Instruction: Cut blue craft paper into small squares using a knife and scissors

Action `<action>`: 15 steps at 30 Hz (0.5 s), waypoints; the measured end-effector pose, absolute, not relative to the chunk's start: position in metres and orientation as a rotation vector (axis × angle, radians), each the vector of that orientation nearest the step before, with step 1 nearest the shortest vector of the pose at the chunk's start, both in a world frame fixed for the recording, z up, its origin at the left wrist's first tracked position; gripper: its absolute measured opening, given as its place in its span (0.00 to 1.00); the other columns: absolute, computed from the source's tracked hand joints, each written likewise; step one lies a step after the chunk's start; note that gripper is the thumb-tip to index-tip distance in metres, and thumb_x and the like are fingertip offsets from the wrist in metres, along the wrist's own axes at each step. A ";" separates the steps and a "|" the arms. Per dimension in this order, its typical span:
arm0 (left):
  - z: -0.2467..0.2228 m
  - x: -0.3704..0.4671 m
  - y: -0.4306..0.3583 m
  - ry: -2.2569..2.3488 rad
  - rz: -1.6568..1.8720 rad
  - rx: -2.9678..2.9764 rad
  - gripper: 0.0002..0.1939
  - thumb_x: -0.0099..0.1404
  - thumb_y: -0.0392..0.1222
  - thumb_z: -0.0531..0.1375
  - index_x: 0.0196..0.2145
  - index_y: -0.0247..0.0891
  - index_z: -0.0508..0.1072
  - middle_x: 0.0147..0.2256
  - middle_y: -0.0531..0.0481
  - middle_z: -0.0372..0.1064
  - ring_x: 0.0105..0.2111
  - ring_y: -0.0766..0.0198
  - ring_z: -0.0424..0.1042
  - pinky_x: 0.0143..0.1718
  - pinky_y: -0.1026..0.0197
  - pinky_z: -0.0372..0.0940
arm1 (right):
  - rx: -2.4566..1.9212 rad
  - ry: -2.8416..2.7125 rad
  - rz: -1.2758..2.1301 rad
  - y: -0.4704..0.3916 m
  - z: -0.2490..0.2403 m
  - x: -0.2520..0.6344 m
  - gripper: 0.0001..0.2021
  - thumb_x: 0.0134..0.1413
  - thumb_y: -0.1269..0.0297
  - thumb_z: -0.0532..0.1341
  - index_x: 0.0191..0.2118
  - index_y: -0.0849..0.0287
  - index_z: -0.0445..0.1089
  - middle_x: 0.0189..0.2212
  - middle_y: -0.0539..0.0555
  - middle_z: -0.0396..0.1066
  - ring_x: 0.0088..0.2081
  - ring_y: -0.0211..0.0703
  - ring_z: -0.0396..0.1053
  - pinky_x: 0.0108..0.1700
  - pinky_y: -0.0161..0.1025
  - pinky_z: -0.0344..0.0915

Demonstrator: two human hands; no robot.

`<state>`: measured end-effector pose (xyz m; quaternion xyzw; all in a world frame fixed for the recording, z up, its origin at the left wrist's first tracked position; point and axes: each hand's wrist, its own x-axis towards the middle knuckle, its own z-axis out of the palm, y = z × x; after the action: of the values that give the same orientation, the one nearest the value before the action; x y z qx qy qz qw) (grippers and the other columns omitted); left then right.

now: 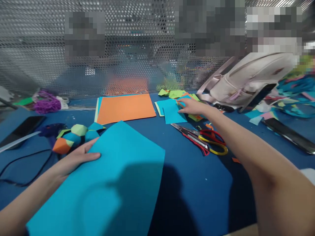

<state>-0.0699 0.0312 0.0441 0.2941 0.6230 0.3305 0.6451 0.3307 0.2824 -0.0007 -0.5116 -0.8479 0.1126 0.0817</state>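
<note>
My left hand (82, 155) grips the edge of a large blue sheet of paper (125, 154), thumb on top and fingers hidden underneath. The sheet slants over the front of the table. Farther off to the right, my right hand (192, 107) has its fingers closed at a small blue paper square (174, 113), which lies over other cut pieces. Green folded paper pieces (177, 94) lie just behind that hand. Below my right forearm are scissors (214, 141) with red and yellow handles and a red utility knife (194, 141), side by side.
A stack of sheets with orange paper (126, 107) on top lies by the perforated metal screen (137, 46). At left are a multicoloured paper model (78, 134), a glue gun (52, 129), purple cord (46, 102) and a phone (24, 129). A pale backpack (246, 78) stands at right.
</note>
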 end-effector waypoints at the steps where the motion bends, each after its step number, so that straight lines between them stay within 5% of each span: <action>1: 0.041 -0.070 0.032 1.387 0.714 0.662 0.53 0.41 0.50 0.75 0.63 0.51 0.59 0.47 0.48 0.77 0.44 0.48 0.78 0.41 0.55 0.73 | -1.538 -2.559 0.326 0.288 -0.002 0.330 0.28 0.46 0.63 0.66 0.56 0.60 0.68 0.55 0.63 0.71 0.54 0.58 0.69 0.55 0.49 0.65; 8: 0.019 -0.080 0.045 1.336 0.552 0.615 0.47 0.50 0.46 0.73 0.64 0.50 0.56 0.48 0.46 0.76 0.42 0.49 0.78 0.43 0.49 0.72 | -1.558 -2.681 0.225 0.303 -0.004 0.330 0.20 0.47 0.71 0.61 0.49 0.62 0.73 0.37 0.58 0.78 0.39 0.51 0.74 0.41 0.41 0.68; 15: 0.027 -0.080 0.041 1.401 0.529 0.809 0.41 0.51 0.41 0.69 0.61 0.52 0.62 0.53 0.46 0.72 0.48 0.47 0.75 0.41 0.55 0.73 | -1.531 -2.632 0.079 0.324 0.008 0.310 0.17 0.50 0.71 0.58 0.46 0.59 0.76 0.43 0.59 0.77 0.46 0.56 0.73 0.48 0.47 0.66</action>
<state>-0.0803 0.0406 0.0265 0.3574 0.6190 0.2336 0.6592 0.3098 0.3237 0.0078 -0.5020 -0.8631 0.0260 0.0477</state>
